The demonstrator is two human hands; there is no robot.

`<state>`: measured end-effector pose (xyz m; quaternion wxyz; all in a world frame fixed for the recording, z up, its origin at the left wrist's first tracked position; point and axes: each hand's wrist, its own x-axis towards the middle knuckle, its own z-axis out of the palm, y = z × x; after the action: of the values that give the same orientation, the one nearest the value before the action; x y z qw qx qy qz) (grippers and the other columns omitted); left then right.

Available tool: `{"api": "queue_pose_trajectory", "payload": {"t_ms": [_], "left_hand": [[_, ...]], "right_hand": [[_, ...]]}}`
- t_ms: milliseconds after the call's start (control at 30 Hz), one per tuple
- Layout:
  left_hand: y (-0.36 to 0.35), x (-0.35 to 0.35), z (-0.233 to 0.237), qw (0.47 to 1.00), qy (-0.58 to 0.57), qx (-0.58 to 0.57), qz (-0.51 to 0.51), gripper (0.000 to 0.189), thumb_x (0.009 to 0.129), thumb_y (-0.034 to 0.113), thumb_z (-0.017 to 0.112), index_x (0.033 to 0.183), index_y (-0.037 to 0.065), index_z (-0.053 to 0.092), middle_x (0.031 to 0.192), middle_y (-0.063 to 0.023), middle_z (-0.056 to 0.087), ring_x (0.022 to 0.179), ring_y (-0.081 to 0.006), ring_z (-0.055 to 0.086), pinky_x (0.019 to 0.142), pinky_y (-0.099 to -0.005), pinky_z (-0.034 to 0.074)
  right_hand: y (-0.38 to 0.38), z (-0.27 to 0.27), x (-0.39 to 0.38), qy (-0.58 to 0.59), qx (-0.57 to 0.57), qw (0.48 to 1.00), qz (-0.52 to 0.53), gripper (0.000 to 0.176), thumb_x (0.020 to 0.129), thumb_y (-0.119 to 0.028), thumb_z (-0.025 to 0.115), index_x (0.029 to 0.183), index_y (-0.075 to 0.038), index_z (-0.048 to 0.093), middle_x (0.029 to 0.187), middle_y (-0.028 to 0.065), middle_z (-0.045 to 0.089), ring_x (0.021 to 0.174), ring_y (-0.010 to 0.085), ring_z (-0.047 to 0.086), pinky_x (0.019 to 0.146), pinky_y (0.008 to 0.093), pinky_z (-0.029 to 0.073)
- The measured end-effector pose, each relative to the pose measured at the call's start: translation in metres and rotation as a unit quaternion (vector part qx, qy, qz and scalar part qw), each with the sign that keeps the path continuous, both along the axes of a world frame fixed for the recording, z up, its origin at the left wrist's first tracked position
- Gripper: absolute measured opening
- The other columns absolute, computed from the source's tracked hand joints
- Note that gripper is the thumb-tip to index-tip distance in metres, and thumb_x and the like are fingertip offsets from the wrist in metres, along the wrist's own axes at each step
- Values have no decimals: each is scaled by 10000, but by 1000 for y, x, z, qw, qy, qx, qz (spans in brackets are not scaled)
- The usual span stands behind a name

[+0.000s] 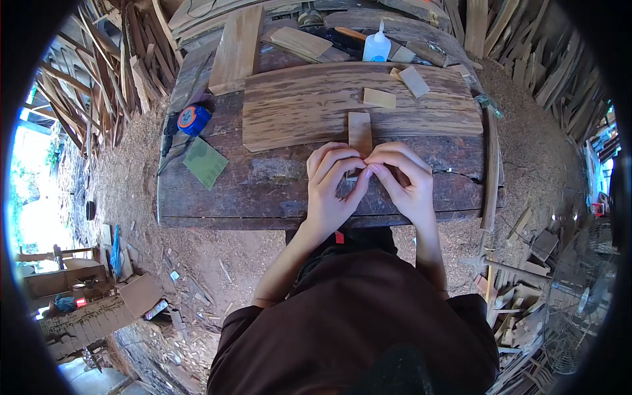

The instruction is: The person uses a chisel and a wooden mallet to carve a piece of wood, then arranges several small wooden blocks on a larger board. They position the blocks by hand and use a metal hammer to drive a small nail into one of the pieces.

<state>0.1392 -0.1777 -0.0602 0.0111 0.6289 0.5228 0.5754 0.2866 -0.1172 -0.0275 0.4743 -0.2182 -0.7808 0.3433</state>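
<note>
My left hand (329,187) and my right hand (409,181) meet fingertip to fingertip above the front part of the workbench. Both are closed in a pinch. Whatever lies between the fingertips is too small to make out. Just beyond them a small wooden block (359,128) lies lengthwise, its near end partly covered by my fingers. Its far end overlaps the near edge of a wide grained board (303,105). On that board rest a thin pale wood piece (380,98) and a lighter rectangular piece (415,81).
The dark wooden workbench (263,187) carries a blue and orange tape measure (194,120) and a green sheet (205,162) at left. A white glue bottle (377,46) stands at the back near loose boards (299,43). A long strip (491,171) runs along the right edge.
</note>
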Motion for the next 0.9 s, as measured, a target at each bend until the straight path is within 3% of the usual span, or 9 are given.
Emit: {"api": "queue_pose_trajectory", "payload": {"t_ms": [600, 667, 767, 900], "left_hand": [[-1, -1, 1, 1000, -1, 0, -1, 217, 727, 61, 783, 899, 90, 655, 993, -27, 639, 1000, -257, 582, 901, -388, 407], [-2, -2, 4, 1000, 13, 3, -9, 190, 741, 9, 758, 897, 35, 654, 983, -70, 650, 996, -275, 573, 885, -375, 448], [0, -1, 0, 1000, -9, 3, -8, 208, 729, 55, 784, 897, 87, 666, 991, -23, 643, 992, -254, 581, 892, -384, 417], [-4, -2, 1, 999, -23, -5, -26, 194, 752, 24, 762, 918, 66, 671, 1022, -54, 646, 1002, -267, 592, 893, -378, 445]], "right_hand": [[5, -5, 3, 4, 36, 999, 25, 176, 784, 20, 744, 950, 22, 687, 931, 136, 666, 818, 244, 654, 723, 306, 525], [6, -6, 3, 12, 37, 999, 26, 173, 787, 27, 738, 952, 26, 686, 926, 139, 668, 816, 245, 655, 723, 308, 526], [5, -6, 3, 3, 46, 999, 13, 164, 790, 36, 732, 946, 32, 681, 921, 136, 668, 817, 240, 656, 725, 308, 526], [6, -5, 3, -6, 42, 999, 10, 151, 795, 39, 725, 939, 32, 679, 921, 131, 669, 819, 234, 658, 726, 305, 526]]}}
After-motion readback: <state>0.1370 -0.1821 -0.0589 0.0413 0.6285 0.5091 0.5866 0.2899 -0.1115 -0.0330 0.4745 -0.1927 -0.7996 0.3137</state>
